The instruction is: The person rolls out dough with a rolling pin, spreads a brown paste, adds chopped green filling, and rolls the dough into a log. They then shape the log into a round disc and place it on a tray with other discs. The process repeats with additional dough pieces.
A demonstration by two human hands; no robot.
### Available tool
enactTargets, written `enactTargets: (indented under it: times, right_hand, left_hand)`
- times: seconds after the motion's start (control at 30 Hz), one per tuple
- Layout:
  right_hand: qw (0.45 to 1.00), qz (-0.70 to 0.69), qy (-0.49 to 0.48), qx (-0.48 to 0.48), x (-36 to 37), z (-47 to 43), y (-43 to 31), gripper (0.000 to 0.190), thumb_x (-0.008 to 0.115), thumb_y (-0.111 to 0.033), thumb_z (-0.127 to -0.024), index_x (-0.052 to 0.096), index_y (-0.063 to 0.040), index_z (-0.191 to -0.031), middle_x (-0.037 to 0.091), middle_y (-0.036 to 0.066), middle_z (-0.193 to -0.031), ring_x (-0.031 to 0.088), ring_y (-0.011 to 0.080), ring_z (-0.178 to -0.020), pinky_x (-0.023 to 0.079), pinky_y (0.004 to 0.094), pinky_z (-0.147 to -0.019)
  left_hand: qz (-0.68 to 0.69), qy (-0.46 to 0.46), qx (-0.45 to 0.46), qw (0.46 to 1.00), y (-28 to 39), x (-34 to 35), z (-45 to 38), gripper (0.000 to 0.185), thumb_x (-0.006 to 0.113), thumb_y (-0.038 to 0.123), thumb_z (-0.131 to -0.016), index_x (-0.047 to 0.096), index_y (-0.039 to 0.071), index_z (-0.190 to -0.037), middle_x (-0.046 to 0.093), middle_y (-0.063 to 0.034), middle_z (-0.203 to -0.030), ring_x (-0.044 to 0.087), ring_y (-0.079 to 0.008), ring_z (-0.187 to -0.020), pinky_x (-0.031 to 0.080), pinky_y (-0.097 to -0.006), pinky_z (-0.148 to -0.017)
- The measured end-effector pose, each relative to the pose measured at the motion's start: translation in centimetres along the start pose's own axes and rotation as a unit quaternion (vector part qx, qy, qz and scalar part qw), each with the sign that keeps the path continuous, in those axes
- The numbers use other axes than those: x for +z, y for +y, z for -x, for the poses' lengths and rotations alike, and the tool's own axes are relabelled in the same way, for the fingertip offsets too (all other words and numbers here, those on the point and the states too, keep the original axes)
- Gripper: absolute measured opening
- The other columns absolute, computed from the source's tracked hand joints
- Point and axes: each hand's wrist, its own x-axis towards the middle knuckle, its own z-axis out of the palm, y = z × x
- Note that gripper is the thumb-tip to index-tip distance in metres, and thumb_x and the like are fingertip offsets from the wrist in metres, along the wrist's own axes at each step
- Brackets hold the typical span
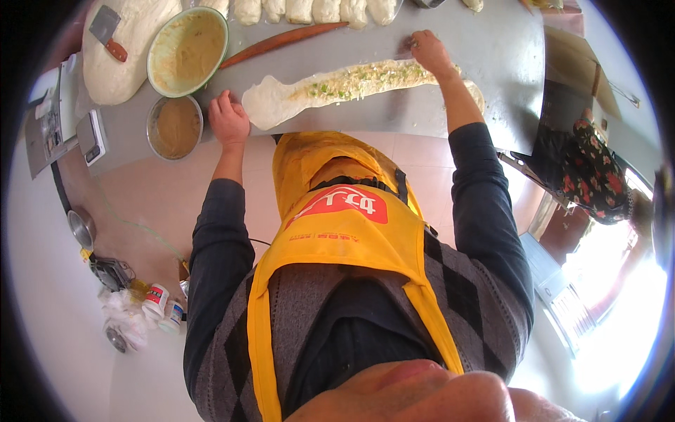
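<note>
A long flattened strip of dough (271, 103) lies across the metal tabletop before me, its left end bare. Pale paste with chopped green onion (343, 87) covers much of its length. My left hand (229, 118) is at the bare left end, fingers curled; whether it grips the dough edge is unclear. Over by the strip's right part, my right hand (430, 53) is beyond its far edge with fingertips drawn together and low over the table. Anything pinched there is too small to make out. My right wrist hides some of the dough.
A tapered wooden rolling pin (285, 42) lies beyond the strip. Left are a green-rimmed basin (187, 53), a metal bowl of brown paste (174, 128), and a cleaver (108, 31) on a large dough slab (108, 79). Several dough pieces (299, 10) line the back. A person (596, 169) is at right.
</note>
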Motion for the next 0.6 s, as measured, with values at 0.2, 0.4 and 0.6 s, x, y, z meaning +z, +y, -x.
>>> enactTargets:
  times: [0.2, 0.4, 0.6]
  right_hand:
    - [0.996, -0.041, -0.007, 0.073, 1.4, 0.0, -1.8, 0.018, 0.064, -0.016, -0.090, 0.069, -0.007, -0.104, 0.068, 0.019, -0.105, 0.068, 0.0412, -0.095, 0.057, 0.0493, -0.082]
    - [0.987, -0.157, 0.020, -0.026, 1.5, 1.4, -8.4, 0.013, 0.066, -0.014, -0.089, 0.069, -0.007, -0.100, 0.069, 0.017, -0.103, 0.068, 0.0405, -0.095, 0.057, 0.0471, -0.082]
    - [0.994, -0.091, -0.017, -0.054, 3.9, -1.3, -7.8, 0.015, 0.068, -0.019, -0.087, 0.067, -0.009, -0.099, 0.068, 0.018, -0.101, 0.068, 0.0410, -0.096, 0.056, 0.0493, -0.086]
  left_hand:
    - [-0.001, 0.002, -0.005, 1.000, -0.5, 0.0, 0.3, 0.034, 0.059, 0.008, -0.084, 0.063, 0.007, -0.118, 0.063, -0.0140, -0.104, 0.063, -0.0373, -0.097, 0.053, -0.0489, -0.082]
    - [-0.005, 0.002, -0.002, 1.000, 0.1, 0.1, 0.2, 0.035, 0.060, 0.007, -0.084, 0.064, 0.006, -0.118, 0.063, -0.0137, -0.105, 0.063, -0.0365, -0.098, 0.053, -0.0491, -0.083]
    - [0.014, 0.002, -0.014, 1.000, -0.7, 0.5, 0.8, 0.034, 0.060, 0.006, -0.084, 0.064, 0.006, -0.118, 0.063, -0.0136, -0.106, 0.063, -0.0362, -0.099, 0.053, -0.0491, -0.083]
